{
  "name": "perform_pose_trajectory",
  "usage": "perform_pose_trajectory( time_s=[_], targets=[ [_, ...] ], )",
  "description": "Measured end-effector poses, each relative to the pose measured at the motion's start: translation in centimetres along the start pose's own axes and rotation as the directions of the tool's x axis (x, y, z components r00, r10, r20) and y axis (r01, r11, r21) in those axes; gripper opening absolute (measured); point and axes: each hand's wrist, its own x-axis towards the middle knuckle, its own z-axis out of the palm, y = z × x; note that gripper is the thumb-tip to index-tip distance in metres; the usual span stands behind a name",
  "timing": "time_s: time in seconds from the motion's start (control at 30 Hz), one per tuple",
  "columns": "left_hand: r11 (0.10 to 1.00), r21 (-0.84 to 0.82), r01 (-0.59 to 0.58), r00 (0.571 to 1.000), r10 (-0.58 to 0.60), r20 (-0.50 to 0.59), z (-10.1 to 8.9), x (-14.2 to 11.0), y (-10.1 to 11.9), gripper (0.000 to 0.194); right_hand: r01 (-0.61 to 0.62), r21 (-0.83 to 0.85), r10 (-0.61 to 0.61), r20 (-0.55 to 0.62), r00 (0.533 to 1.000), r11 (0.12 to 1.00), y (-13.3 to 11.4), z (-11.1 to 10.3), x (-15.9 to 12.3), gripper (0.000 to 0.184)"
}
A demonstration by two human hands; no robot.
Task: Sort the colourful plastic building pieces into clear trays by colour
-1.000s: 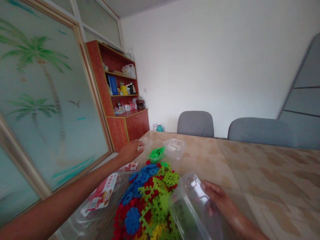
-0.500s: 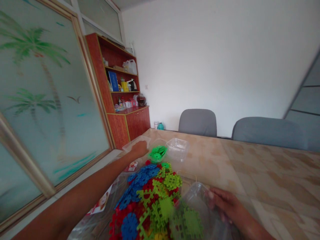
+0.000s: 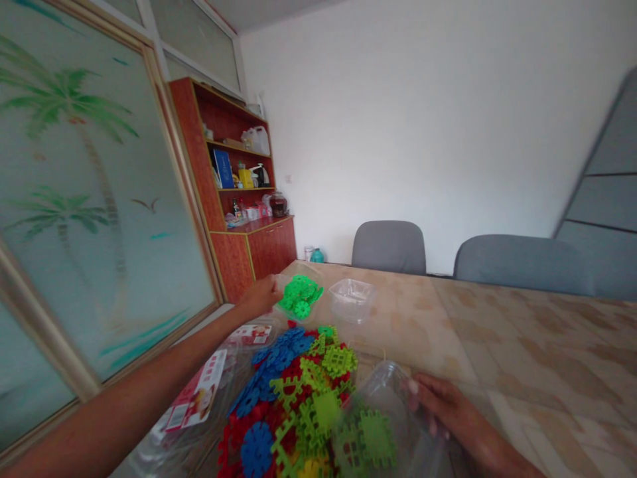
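Watching the left hand (image 3: pixel 261 295) out at the far side of the pile, up against the rim of a clear plastic tray (image 3: pixel 287 282) loaded with bright green snowflake pieces (image 3: pixel 300 297); whether it's gripping that rim or only touching it, I cannot tell. Over to the right hand (image 3: pixel 442 406), fingers curled firmly around a tilted clear plastic tub (image 3: pixel 385 392), with green lattice pieces (image 3: pixel 375 438) showing through the plastic, though inside or behind it I cannot tell. Between the hands, a big heap of red, blue, green and yellow plastic pieces (image 3: pixel 293 398) sits on a clear plastic bag (image 3: pixel 172 445) with a red-and-white label (image 3: pixel 196 392). Just beyond, a second clear tub (image 3: pixel 352 300) stands on the marbled table (image 3: pixel 522 345).
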Motion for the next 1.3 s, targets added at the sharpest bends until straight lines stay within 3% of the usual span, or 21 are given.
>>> perform_pose_trajectory(
  time_s=[0.07,0.2,0.4,0.53,0.77,0.83,1.0,1.2,1.3],
  targets=[
    [1.0,0.005,-0.013,0.997,0.013,-0.075,-0.8,-1.5,-0.6,0.011,0.003,0.003,-0.003,-0.004,1.0,1.0,-0.1,0.0,0.0,0.057],
    [0.995,0.017,-0.1,0.968,0.102,-0.229,-1.6,-5.8,-0.8,0.018,0.017,0.003,-0.017,-0.018,1.0,1.0,0.2,0.1,0.2,0.054],
    [0.965,0.04,-0.26,0.897,0.256,-0.36,-0.3,-11.0,-0.8,0.017,0.024,0.031,-0.023,-0.025,0.999,0.999,0.4,0.2,0.1,0.051],
    [0.923,0.111,-0.369,0.819,0.379,-0.431,0.3,-12.0,-1.0,0.012,0.003,0.077,0.003,-0.07,0.998,0.997,-0.1,0.3,0.0,0.049],
    [0.895,0.22,-0.388,0.769,0.446,-0.458,0.8,-12.4,-1.0,0.017,0.066,0.152,-0.041,-0.164,0.986,0.986,0.5,-0.1,0.2,0.046],
    [0.906,0.237,-0.351,0.782,0.423,-0.457,0.7,-12.2,-0.9,0.019,0.084,0.159,-0.056,-0.174,0.983,0.984,1.0,-0.4,0.4,0.045],
    [0.98,0.123,-0.155,0.894,0.192,-0.404,-0.5,-9.0,0.3,0.013,0.187,0.084,-0.166,-0.208,0.964,0.979,1.3,-1.5,0.8,0.042],
    [1.0,-0.02,-0.014,0.947,0.006,-0.322,-1.1,-2.3,2.5,0.018,0.249,-0.006,-0.24,-0.295,0.925,0.968,0.2,-2.4,0.8,0.044],
    [0.995,-0.096,-0.003,0.97,-0.02,-0.241,-0.5,-0.6,3.5,0.03,0.215,0.007,-0.203,-0.298,0.933,0.977,0.4,-2.4,0.8,0.048]
  ],
)
